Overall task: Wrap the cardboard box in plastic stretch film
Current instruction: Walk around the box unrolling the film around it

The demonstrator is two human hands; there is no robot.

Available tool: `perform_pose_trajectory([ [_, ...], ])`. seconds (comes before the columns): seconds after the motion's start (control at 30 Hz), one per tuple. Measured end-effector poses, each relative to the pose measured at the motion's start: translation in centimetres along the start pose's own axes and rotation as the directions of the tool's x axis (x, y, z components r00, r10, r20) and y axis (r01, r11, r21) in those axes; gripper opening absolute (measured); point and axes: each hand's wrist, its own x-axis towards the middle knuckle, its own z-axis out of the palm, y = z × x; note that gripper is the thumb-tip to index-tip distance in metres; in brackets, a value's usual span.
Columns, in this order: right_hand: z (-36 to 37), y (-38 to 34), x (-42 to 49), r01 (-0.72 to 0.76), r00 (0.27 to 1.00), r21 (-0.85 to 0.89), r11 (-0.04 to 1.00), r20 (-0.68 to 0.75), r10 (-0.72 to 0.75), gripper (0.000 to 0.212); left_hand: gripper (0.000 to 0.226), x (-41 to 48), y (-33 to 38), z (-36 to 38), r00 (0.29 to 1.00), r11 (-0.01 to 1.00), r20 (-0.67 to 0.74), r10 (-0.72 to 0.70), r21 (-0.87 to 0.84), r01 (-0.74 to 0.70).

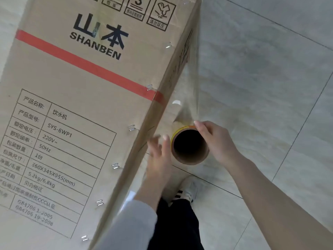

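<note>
1. Noted cardboard box [81, 105] filling left of view, above tiled floor [261, 87].
2. Found film roll [187, 161] just beside box's corner edge, film [191, 78] stretched along that edge.
3. Recorded right hand [216, 141], grip curled round roll's end.
4. Logged left hand [159, 154] blurred between box and roll, grip wide, fingers straight.

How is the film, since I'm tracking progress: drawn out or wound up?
Drawn out: clear film stretches from the roll to the cardboard box along its corner edge.
</note>
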Motion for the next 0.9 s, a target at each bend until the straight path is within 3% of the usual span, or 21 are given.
perform_pose_trajectory([
  [0.03, 0.1, 0.1, -0.1, 0.008, 1.0, -0.007, 1.0, -0.002, -0.008, 0.038, 0.043, 1.4, 0.3, -1.1, 0.994, 0.992, 0.038, 0.106, 0.061, -0.108],
  [0.1, 0.5, 0.3, 0.0, 0.0, 1.0, 0.045, 0.999, -0.016, 0.0, 0.041, 0.052, 4.0, 1.6, -2.3, 0.943, 0.992, 0.309, 0.124, -0.009, -0.127],
  [0.17, 1.5, 0.8, -0.6, -0.025, 1.0, 0.314, 0.949, 0.014, 0.022, 0.051, 0.061, 5.9, 2.5, -2.4, 0.824, 0.989, 0.555, 0.116, 0.01, -0.146],
  [0.23, 3.1, 1.7, -2.1, -0.108, 0.994, 0.605, 0.789, 0.074, 0.079, 0.063, 0.062, 6.4, 2.3, -2.3, 0.785, 0.982, 0.605, 0.131, 0.031, -0.188],
  [0.3, 5.2, 2.8, -4.0, -0.116, 0.993, 0.722, 0.682, 0.068, 0.097, 0.078, 0.057, 5.8, 1.3, -1.9, 0.827, 0.988, 0.545, 0.14, -0.027, -0.149],
  [0.37, 6.9, 3.3, -5.2, -0.083, 0.99, 0.736, 0.672, -0.015, 0.138, 0.09, 0.05, 4.1, -0.3, -1.6, 0.89, 0.984, 0.422, 0.175, -0.113, -0.14],
  [0.43, 7.4, 2.8, -5.8, -0.043, 0.968, 0.679, 0.733, -0.152, 0.197, 0.065, 0.043, 1.2, -2.0, -1.3, 0.949, 0.969, 0.248, 0.193, -0.203, -0.144],
  [0.5, 6.9, 1.9, -6.1, -0.044, 0.955, 0.463, 0.885, -0.241, 0.173, 0.034, 0.036, -2.1, -3.8, -0.8, 0.989, 0.928, 0.106, 0.104, -0.367, -0.058],
  [0.57, 6.4, 1.8, -6.4, -0.033, 0.988, 0.252, 0.967, -0.14, 0.07, 0.031, 0.034, -4.7, -5.8, -0.2, 1.0, 0.928, -0.008, 0.008, -0.372, -0.01],
  [0.63, 6.5, 1.7, -6.7, -0.018, 0.999, 0.11, 0.994, -0.024, 0.021, 0.033, 0.046, -6.6, -7.7, 0.5, 0.993, 0.887, 0.0, -0.121, -0.449, 0.108],
  [0.67, 6.7, 1.8, -6.7, -0.011, 1.0, 0.071, 0.997, 0.001, 0.011, 0.031, 0.041, -6.9, -8.1, 0.3, 0.989, 0.897, 0.031, -0.147, -0.418, 0.146],
  [0.73, 7.1, 1.9, -6.4, -0.002, 1.0, 0.052, 0.999, 0.008, 0.001, 0.024, 0.021, -6.6, -9.1, -0.1, 0.996, 0.984, 0.042, -0.081, -0.157, 0.086],
  [0.77, 7.3, 1.9, -6.4, 0.003, 1.0, 0.057, 0.998, 0.003, -0.003, 0.023, 0.023, -6.0, -9.8, -0.6, 0.999, 0.994, 0.04, -0.018, -0.11, 0.022],
  [0.83, 7.5, 2.0, -6.6, 0.006, 1.0, 0.082, 0.997, -0.016, -0.005, 0.023, 0.04, -4.2, -8.9, -2.4, 0.999, 0.983, 0.036, -0.014, -0.18, 0.02],
  [0.87, 7.7, 2.2, -6.8, 0.008, 1.0, 0.1, 0.995, -0.027, -0.006, 0.023, 0.039, -3.4, -8.4, -3.3, 0.996, 0.995, 0.084, 0.021, -0.096, -0.013],
  [0.9, 7.9, 2.2, -7.0, 0.017, 0.999, 0.133, 0.991, -0.036, -0.012, 0.023, 0.039, -3.0, -7.6, -4.0, 0.994, 0.992, 0.11, 0.001, -0.126, 0.013],
])
